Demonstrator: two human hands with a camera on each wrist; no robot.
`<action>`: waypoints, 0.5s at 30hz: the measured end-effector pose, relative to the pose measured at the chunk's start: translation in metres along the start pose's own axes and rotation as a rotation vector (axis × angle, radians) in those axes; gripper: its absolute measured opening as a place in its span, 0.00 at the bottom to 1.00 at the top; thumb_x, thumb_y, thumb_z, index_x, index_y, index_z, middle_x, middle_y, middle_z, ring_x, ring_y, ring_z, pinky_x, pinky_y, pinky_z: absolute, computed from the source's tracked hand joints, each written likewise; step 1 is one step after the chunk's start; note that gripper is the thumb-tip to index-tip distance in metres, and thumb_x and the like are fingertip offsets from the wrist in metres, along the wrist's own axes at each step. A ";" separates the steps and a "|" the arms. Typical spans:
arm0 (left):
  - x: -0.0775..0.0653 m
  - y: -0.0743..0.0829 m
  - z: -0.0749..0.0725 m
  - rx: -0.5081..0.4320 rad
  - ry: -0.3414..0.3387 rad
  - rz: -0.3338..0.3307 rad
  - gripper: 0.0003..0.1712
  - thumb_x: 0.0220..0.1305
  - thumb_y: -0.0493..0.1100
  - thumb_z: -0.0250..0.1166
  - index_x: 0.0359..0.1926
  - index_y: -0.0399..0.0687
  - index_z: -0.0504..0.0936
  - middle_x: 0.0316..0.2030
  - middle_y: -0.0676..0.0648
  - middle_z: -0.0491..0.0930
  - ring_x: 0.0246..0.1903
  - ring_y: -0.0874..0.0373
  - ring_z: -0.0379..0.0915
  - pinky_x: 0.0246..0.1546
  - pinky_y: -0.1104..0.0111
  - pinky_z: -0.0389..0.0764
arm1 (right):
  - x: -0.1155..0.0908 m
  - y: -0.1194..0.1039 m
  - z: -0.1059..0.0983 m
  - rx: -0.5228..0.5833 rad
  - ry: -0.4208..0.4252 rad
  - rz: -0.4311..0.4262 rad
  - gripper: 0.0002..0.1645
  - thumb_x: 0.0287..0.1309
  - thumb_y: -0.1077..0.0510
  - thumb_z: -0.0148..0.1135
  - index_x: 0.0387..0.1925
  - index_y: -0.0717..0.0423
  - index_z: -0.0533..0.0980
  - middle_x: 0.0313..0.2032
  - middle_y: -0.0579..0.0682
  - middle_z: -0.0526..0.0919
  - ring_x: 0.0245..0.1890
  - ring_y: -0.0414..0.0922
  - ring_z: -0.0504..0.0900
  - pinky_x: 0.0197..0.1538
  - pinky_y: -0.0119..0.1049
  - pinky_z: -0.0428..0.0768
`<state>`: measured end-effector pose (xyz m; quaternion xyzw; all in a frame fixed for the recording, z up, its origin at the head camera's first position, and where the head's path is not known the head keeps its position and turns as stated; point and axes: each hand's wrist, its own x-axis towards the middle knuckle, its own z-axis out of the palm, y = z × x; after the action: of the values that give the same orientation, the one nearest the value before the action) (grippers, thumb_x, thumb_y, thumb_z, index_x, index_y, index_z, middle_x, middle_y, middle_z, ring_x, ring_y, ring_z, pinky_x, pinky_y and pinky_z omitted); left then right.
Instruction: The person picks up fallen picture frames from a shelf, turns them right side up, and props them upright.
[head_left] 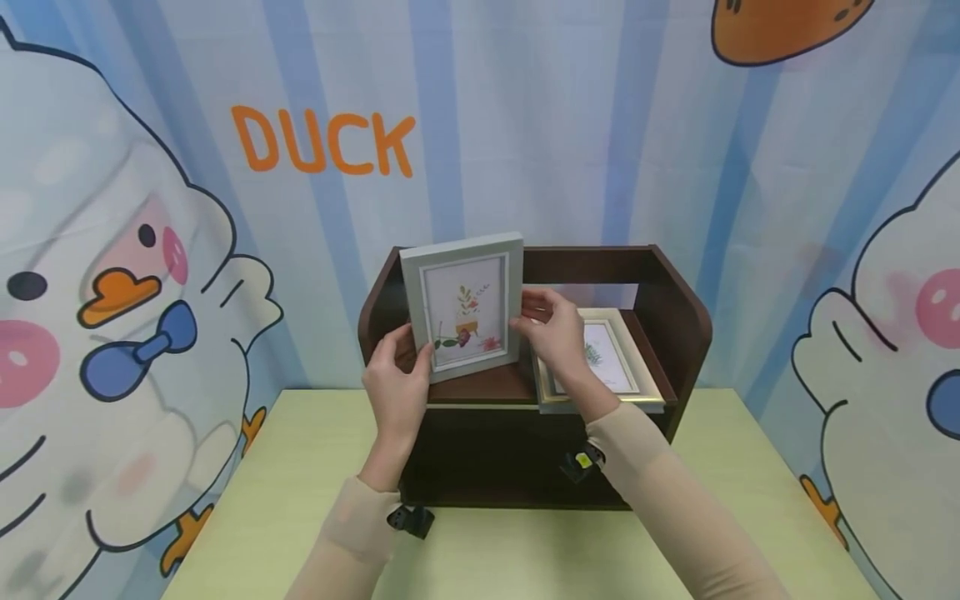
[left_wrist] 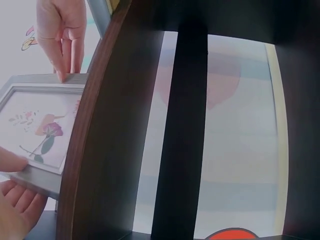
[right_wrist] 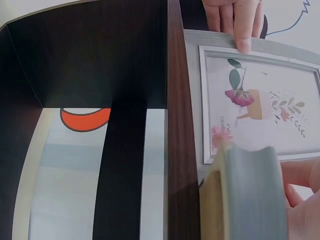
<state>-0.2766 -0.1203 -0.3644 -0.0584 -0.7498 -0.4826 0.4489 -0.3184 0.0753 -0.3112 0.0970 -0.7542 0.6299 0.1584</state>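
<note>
A grey picture frame (head_left: pixel 512 333) with a floral print stands nearly upright on the left part of the dark brown shelf (head_left: pixel 480 387), leaning back a little. My left hand (head_left: pixel 396 385) grips its lower left edge, thumb on the front and fingers behind. At the right edge my right hand (head_left: pixel 553 329) pinches it between thumb and fingers. Beneath my right forearm a second frame (head_left: pixel 641 358), cream with a gold trim and a leaf print, lies flat on the right side of the shelf, its front edge jutting slightly past the board.
The shelf unit has raised side panels (head_left: pixel 686 325) and a back rail (head_left: pixel 588 265). It stands on a pale yellow table (head_left: pixel 322 450). Behind hangs a blue striped curtain (head_left: pixel 525 125) printed with ducks. A small black camera sits at each wrist.
</note>
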 end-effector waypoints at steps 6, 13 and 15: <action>-0.002 -0.002 0.001 0.006 0.016 0.010 0.18 0.56 0.40 0.70 0.47 0.39 0.80 0.38 0.42 0.82 0.35 0.53 0.82 0.36 0.63 0.84 | 0.002 0.001 -0.003 0.025 -0.006 -0.029 0.24 0.52 0.69 0.66 0.53 0.61 0.76 0.50 0.59 0.82 0.52 0.50 0.82 0.53 0.40 0.80; -0.004 0.000 0.003 -0.022 0.039 0.020 0.18 0.53 0.38 0.71 0.46 0.37 0.81 0.38 0.40 0.82 0.36 0.52 0.83 0.36 0.61 0.85 | 0.004 -0.004 -0.009 0.036 0.005 -0.113 0.23 0.53 0.65 0.67 0.53 0.63 0.76 0.51 0.59 0.82 0.53 0.50 0.80 0.54 0.38 0.79; -0.004 0.001 0.003 -0.026 0.041 0.020 0.18 0.53 0.37 0.71 0.46 0.37 0.81 0.38 0.40 0.82 0.36 0.52 0.83 0.36 0.61 0.85 | 0.005 -0.008 -0.010 0.037 0.012 -0.136 0.23 0.53 0.64 0.67 0.52 0.62 0.76 0.51 0.58 0.82 0.53 0.49 0.80 0.55 0.38 0.79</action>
<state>-0.2751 -0.1156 -0.3670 -0.0619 -0.7333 -0.4889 0.4684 -0.3186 0.0842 -0.3005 0.1473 -0.7332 0.6319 0.2036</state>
